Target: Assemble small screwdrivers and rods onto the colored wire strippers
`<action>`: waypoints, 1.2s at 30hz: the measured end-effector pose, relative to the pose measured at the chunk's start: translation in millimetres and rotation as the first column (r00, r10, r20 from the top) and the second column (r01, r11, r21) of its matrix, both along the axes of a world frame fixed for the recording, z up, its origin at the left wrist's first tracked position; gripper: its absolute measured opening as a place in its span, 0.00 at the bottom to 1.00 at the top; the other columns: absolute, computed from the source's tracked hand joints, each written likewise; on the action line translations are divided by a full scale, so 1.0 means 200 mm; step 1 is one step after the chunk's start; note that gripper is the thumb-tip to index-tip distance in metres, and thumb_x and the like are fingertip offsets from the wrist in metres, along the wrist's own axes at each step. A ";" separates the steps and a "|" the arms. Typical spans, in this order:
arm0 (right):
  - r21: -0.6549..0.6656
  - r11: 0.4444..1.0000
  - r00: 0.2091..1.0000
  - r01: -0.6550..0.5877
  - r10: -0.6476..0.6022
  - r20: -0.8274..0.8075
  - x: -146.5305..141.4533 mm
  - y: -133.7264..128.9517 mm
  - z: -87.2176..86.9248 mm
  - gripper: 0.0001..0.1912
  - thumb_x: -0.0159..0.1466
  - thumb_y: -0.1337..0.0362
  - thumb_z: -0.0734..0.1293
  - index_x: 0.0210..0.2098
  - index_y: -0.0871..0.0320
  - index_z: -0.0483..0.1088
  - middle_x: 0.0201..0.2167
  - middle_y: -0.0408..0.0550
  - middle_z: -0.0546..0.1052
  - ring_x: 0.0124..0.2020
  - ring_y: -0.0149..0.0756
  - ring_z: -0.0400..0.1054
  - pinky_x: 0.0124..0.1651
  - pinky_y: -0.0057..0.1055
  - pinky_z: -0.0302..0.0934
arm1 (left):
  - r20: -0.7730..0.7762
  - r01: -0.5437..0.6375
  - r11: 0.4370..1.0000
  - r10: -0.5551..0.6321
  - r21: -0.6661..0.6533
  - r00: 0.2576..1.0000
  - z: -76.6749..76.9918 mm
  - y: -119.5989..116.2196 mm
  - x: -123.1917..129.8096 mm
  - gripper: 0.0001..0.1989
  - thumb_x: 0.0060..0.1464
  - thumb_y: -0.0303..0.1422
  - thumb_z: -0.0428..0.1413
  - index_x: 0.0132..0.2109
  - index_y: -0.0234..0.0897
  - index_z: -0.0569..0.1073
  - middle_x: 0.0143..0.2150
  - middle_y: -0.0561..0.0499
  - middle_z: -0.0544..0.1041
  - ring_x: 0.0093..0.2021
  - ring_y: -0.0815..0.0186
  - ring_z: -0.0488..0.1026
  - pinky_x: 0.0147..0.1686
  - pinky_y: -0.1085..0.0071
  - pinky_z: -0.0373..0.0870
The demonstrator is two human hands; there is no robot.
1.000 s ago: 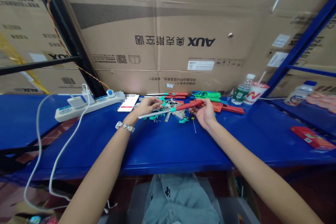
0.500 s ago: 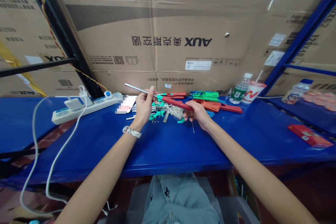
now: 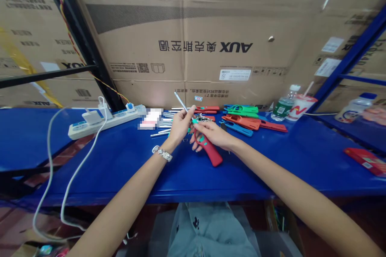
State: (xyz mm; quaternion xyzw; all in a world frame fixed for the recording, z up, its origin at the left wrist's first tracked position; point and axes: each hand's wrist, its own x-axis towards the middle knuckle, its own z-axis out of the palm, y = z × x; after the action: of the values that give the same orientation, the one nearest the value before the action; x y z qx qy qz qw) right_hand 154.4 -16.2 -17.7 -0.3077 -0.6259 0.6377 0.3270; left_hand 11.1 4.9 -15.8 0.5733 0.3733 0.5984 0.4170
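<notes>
Both hands hold a red long-nosed lighter (image 3: 212, 153) above the blue table, its metal tube pointing up and left and its handle angled down toward me. My left hand (image 3: 180, 125) pinches the lighter around the base of the tube. My right hand (image 3: 214, 133) is closed on the body near the green collar, some fingers curled beneath it. Behind the hands lie loose metal tubes (image 3: 159, 134) and an assembled red lighter (image 3: 206, 109). The hands cover part of the small parts in the pile.
Green casings (image 3: 243, 109), red casings (image 3: 251, 122) and blue casings (image 3: 239, 129) lie right of the pile. Beyond them stand a water bottle (image 3: 282, 106) and a paper cup (image 3: 300, 108). A power strip (image 3: 104, 122) is at left, a red box (image 3: 364, 160) at right. Cardboard (image 3: 199, 20) stands behind.
The lighter has swung from nearly level to steeply tilted, its handle now lower and nearer me. My right hand has moved left along it, close to my left hand. The view has shifted slightly.
</notes>
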 end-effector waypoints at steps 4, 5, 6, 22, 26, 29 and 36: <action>-0.085 0.996 0.990 0.031 -0.042 -0.134 -0.04 0.01 0.00 0.14 0.67 0.54 0.68 0.32 0.59 0.68 0.24 0.46 0.77 0.22 0.32 0.72 0.23 0.27 0.70 | -0.005 -0.007 1.000 0.007 -0.016 1.000 0.00 0.01 -0.02 0.27 0.56 0.58 0.58 0.27 0.38 0.66 0.16 0.61 0.59 0.14 0.75 0.57 0.16 0.75 0.52; -0.110 0.994 0.987 0.026 -0.043 -0.156 -0.04 0.00 0.00 0.15 0.67 0.54 0.69 0.32 0.58 0.68 0.24 0.44 0.76 0.20 0.30 0.70 0.20 0.24 0.65 | -0.016 0.008 1.000 -0.008 -0.021 1.000 0.00 0.01 -0.02 0.27 0.57 0.58 0.57 0.28 0.38 0.66 0.15 0.61 0.59 0.14 0.75 0.57 0.16 0.74 0.51; -0.132 0.991 0.985 0.015 -0.037 -0.167 -0.03 0.00 0.01 0.15 0.66 0.53 0.69 0.33 0.58 0.68 0.23 0.43 0.74 0.19 0.28 0.67 0.18 0.22 0.61 | -0.029 0.029 0.999 -0.030 -0.022 0.999 0.00 0.00 -0.01 0.27 0.58 0.59 0.56 0.28 0.39 0.66 0.15 0.60 0.59 0.14 0.74 0.58 0.16 0.74 0.51; -0.202 0.979 0.960 -0.026 -0.032 -0.279 0.03 -0.04 -0.02 0.16 0.63 0.53 0.72 0.33 0.59 0.69 0.22 0.40 0.72 0.20 0.28 0.66 0.22 0.25 0.66 | -0.029 0.254 0.957 -0.260 -0.139 0.965 -0.02 -0.03 0.04 0.25 0.59 0.59 0.53 0.34 0.40 0.67 0.15 0.61 0.62 0.14 0.70 0.65 0.16 0.75 0.59; -0.248 0.968 0.972 0.035 -0.090 -0.218 0.01 -0.07 -0.01 0.18 0.64 0.47 0.70 0.35 0.54 0.64 0.18 0.33 0.67 0.14 0.25 0.58 0.14 0.20 0.55 | -0.071 0.173 0.982 -0.179 -0.074 0.981 -0.01 -0.03 0.05 0.26 0.56 0.58 0.58 0.30 0.37 0.69 0.19 0.59 0.63 0.18 0.74 0.61 0.19 0.75 0.58; -0.234 0.970 0.971 0.073 -0.122 -0.206 0.00 -0.07 0.00 0.19 0.65 0.46 0.68 0.35 0.53 0.63 0.17 0.33 0.67 0.13 0.26 0.58 0.14 0.21 0.55 | -0.044 0.180 0.981 -0.184 -0.071 0.982 0.00 -0.03 0.04 0.25 0.55 0.57 0.59 0.32 0.37 0.72 0.21 0.58 0.62 0.20 0.73 0.59 0.20 0.75 0.58; -0.329 0.941 0.958 0.081 -0.164 -0.234 0.04 -0.05 0.01 0.21 0.69 0.46 0.64 0.31 0.56 0.65 0.16 0.38 0.68 0.14 0.28 0.60 0.16 0.25 0.59 | 0.126 0.445 0.879 -0.429 -0.170 0.895 -0.01 -0.03 0.02 0.18 0.51 0.46 0.67 0.33 0.36 0.72 0.23 0.58 0.63 0.23 0.72 0.61 0.24 0.72 0.61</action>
State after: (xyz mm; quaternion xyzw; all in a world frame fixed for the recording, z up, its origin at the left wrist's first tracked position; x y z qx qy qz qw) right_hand 163.0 -25.7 -15.0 -0.3089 -0.4473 0.7424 0.3917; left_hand 15.2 -0.6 -18.7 0.5734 0.2729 0.4731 0.6106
